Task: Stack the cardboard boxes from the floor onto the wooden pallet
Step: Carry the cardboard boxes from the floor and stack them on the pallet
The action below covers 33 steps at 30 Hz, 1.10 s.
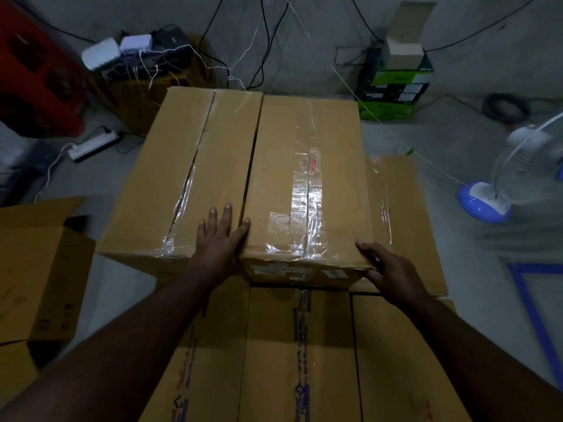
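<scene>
Two taped cardboard boxes sit side by side on top of a lower layer of boxes. My left hand [220, 239] lies flat with straight fingers on the near end of the left box [179, 166], its thumb against the right box [304, 184]. My right hand [388, 269] holds the right box's near right corner, thumb on top and fingers curled under the edge. Printed boxes of the lower layer [298, 354] lie below my forearms, and another lower box [402, 214] shows at the right. The pallet is hidden.
An open empty carton [39, 269] stands at the left. A blue and white fan [502, 184] stands at the right, with blue floor tape [530, 315] near it. At the back are a red crate [33, 71], network gear and cables [137, 53], a power strip [91, 144] and green boxes [396, 86].
</scene>
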Each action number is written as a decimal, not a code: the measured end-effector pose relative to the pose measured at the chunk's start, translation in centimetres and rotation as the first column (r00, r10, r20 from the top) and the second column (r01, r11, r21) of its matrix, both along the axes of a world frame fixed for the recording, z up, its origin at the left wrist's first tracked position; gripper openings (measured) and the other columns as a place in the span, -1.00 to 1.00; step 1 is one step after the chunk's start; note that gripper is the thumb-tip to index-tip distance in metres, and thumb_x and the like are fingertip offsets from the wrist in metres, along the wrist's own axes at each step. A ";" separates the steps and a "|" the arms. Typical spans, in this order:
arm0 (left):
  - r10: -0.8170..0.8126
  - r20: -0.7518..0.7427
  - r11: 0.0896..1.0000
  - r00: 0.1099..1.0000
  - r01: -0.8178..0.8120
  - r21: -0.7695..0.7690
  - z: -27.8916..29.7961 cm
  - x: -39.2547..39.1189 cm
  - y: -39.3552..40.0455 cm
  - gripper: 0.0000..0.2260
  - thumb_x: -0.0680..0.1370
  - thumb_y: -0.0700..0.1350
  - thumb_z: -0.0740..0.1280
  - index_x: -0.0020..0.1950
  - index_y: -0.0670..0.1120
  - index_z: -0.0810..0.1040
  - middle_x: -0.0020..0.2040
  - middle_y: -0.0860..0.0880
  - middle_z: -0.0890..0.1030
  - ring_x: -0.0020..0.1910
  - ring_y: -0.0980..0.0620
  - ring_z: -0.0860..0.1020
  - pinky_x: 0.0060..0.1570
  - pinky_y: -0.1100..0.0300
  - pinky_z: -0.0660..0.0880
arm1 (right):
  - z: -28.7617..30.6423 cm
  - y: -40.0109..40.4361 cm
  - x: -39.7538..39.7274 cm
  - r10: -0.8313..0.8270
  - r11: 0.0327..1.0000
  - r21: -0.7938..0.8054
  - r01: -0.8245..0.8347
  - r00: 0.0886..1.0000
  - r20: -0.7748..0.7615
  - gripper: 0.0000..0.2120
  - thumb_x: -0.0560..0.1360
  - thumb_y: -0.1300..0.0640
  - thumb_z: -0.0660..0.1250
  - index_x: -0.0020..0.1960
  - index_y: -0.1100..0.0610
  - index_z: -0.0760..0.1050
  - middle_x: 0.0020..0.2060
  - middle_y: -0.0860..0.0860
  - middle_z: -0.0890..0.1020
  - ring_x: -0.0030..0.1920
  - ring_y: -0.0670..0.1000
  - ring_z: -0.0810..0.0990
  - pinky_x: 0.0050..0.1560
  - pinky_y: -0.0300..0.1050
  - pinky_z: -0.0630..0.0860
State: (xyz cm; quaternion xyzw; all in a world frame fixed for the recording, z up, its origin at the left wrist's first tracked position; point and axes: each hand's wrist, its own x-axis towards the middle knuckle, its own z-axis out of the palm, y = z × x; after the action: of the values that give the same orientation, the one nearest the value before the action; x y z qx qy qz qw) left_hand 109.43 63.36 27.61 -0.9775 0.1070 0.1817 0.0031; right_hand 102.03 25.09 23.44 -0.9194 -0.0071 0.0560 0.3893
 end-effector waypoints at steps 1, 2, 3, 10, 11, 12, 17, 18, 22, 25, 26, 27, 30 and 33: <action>-0.009 0.013 1.000 1.000 0.009 -0.001 0.0 -0.1 0.1 0.07 0.40 0.12 0.56 0.66 0.17 -0.14 0.61 -0.15 -0.40 0.59 -0.29 -0.34 0.54 -0.24 -0.23 | 0.0 0.0 -0.3 0.005 1.000 -0.002 -0.005 1.000 0.015 -0.37 0.46 0.31 0.53 0.45 -0.07 0.49 0.27 -0.16 0.58 0.20 -0.13 0.62 0.21 -0.05 0.65; -0.013 0.028 1.000 1.000 0.013 -0.004 -0.1 -0.1 0.2 0.07 0.40 0.13 0.56 0.65 0.18 -0.14 0.61 -0.15 -0.40 0.59 -0.29 -0.34 0.54 -0.23 -0.22 | 0.0 -0.1 -0.7 0.007 1.000 -0.005 -0.007 0.999 0.045 -0.43 0.48 0.31 0.51 0.42 -0.03 0.52 0.25 -0.17 0.58 0.19 -0.13 0.64 0.20 -0.04 0.66; -0.016 0.040 1.000 0.999 0.016 -0.005 -0.2 -0.2 0.2 0.07 0.40 0.13 0.56 0.65 0.18 -0.14 0.61 -0.15 -0.39 0.59 -0.29 -0.33 0.54 -0.24 -0.22 | -0.1 0.0 -1.0 0.003 1.000 -0.008 -0.003 0.997 0.083 -0.49 0.49 0.30 0.50 0.39 0.00 0.55 0.22 -0.17 0.60 0.17 -0.12 0.65 0.17 -0.02 0.67; -0.050 0.125 0.998 0.991 0.044 0.052 -0.8 -1.4 -0.1 0.00 0.47 0.11 0.50 0.65 0.18 -0.17 0.63 -0.15 -0.35 0.61 -0.26 -0.27 0.55 -0.24 -0.15 | -0.6 0.6 -2.9 -0.053 0.997 -0.042 0.062 0.980 0.192 -0.79 0.56 0.06 0.34 0.16 0.04 0.63 -0.05 -0.07 0.72 -0.09 -0.11 0.69 -0.13 0.06 0.68; -0.058 0.134 0.997 0.989 0.052 0.050 -0.9 -1.6 0.1 -0.02 0.48 0.10 0.49 0.65 0.18 -0.16 0.63 -0.15 -0.35 0.61 -0.26 -0.27 0.54 -0.24 -0.15 | -0.6 0.6 -3.1 -0.047 0.998 -0.038 0.055 0.979 0.199 -0.81 0.56 0.07 0.34 0.14 0.05 0.63 -0.07 -0.08 0.71 -0.10 -0.11 0.69 -0.14 0.06 0.68; -0.070 0.135 0.997 0.988 0.064 0.049 -0.9 -1.7 0.2 -0.04 0.50 0.09 0.48 0.65 0.17 -0.15 0.63 -0.15 -0.35 0.61 -0.26 -0.27 0.54 -0.23 -0.15 | -0.8 0.5 -3.3 -0.036 0.998 -0.034 0.044 0.978 0.204 -0.82 0.57 0.06 0.34 0.14 0.05 0.62 -0.08 -0.07 0.71 -0.11 -0.10 0.69 -0.15 0.06 0.68; -0.093 0.141 0.995 0.986 0.088 0.039 -1.1 -1.7 0.5 -0.08 0.50 0.06 0.48 0.66 0.13 -0.08 0.63 -0.18 -0.30 0.61 -0.29 -0.25 0.55 -0.21 -0.11 | -0.9 0.2 -3.3 0.016 0.998 -0.061 -0.003 0.977 0.212 -0.79 0.58 0.02 0.33 0.18 0.04 0.59 -0.06 -0.03 0.71 -0.11 -0.05 0.69 -0.15 0.08 0.67; -0.096 0.150 0.995 0.984 0.092 0.033 -1.4 -1.7 0.6 -0.07 0.48 0.05 0.51 0.66 0.12 -0.04 0.64 -0.19 -0.26 0.61 -0.31 -0.21 0.54 -0.21 -0.08 | -0.8 0.2 -3.2 0.035 0.998 -0.061 -0.022 0.976 0.217 -0.79 0.59 0.03 0.31 0.17 0.04 0.59 -0.05 -0.02 0.71 -0.10 -0.05 0.69 -0.14 0.09 0.67; -0.104 0.141 0.994 0.985 0.107 -0.018 -1.6 -1.8 0.6 -0.02 0.44 0.01 0.55 0.66 0.09 -0.03 0.63 -0.19 -0.24 0.61 -0.32 -0.19 0.52 -0.20 -0.03 | -0.5 0.3 -3.4 -0.040 0.999 0.013 0.038 0.987 0.155 -0.82 0.58 -0.03 0.35 0.15 -0.02 0.57 0.02 -0.08 0.71 0.01 -0.05 0.70 -0.04 0.08 0.69; -0.068 0.024 0.992 0.997 0.071 -0.108 -0.6 -1.2 0.4 0.10 0.42 0.03 0.57 0.63 0.10 -0.23 0.61 -0.07 -0.35 0.60 -0.19 -0.31 0.55 -0.16 -0.15 | 0.6 1.7 -3.2 -0.230 0.923 0.282 0.261 0.963 -0.139 -0.49 0.57 -0.07 0.43 0.45 -0.05 0.35 0.35 -0.13 0.52 0.35 -0.08 0.53 0.27 0.01 0.58; -0.040 -0.023 0.984 0.999 0.036 -0.173 -0.1 -0.9 0.6 0.15 0.39 0.05 0.59 0.64 0.07 -0.24 0.62 -0.02 -0.33 0.60 -0.13 -0.32 0.56 -0.13 -0.18 | 0.7 2.2 -2.7 -0.247 0.877 0.358 0.321 0.940 -0.237 -0.35 0.57 -0.12 0.41 0.56 -0.04 0.23 0.45 -0.12 0.43 0.42 -0.06 0.46 0.34 0.07 0.53; -0.013 -0.055 0.970 0.998 0.000 -0.242 0.4 -0.7 0.8 0.18 0.38 0.07 0.60 0.66 0.03 -0.23 0.63 0.02 -0.30 0.61 -0.09 -0.30 0.57 -0.11 -0.20 | 1.0 2.7 -2.3 -0.244 0.851 0.387 0.356 0.919 -0.308 -0.25 0.56 -0.21 0.39 0.62 -0.05 0.14 0.53 -0.07 0.38 0.47 0.00 0.44 0.38 0.13 0.50; 0.100 -0.073 0.911 0.992 -0.121 -0.394 1.7 -2.0 0.7 0.01 0.47 0.01 0.55 0.67 -0.09 -0.09 0.68 -0.05 -0.09 0.65 -0.08 -0.13 0.61 -0.08 -0.06 | 1.6 4.1 -2.5 -0.267 0.916 0.220 0.335 0.920 -0.289 -0.13 0.52 -0.32 0.36 0.66 -0.07 0.04 0.60 0.02 0.31 0.53 0.09 0.38 0.47 0.18 0.42; 0.220 0.041 0.817 0.975 -0.161 -0.554 3.5 -5.9 -1.0 -0.32 0.54 -0.18 0.46 0.60 -0.20 0.24 0.60 -0.19 0.26 0.58 -0.18 0.22 0.53 -0.15 0.22 | 4.4 6.1 -4.9 -0.413 0.892 0.165 0.421 0.907 -0.078 -0.34 0.60 -0.09 0.40 0.61 0.00 0.23 0.54 0.00 0.39 0.48 0.02 0.39 0.40 0.03 0.44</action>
State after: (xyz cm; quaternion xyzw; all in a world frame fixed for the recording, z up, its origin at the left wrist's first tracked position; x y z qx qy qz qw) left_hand 103.54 62.38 31.15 -0.9513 0.0558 0.0924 -0.2889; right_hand 97.12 31.19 27.84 -0.8596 0.1932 -0.0109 0.4730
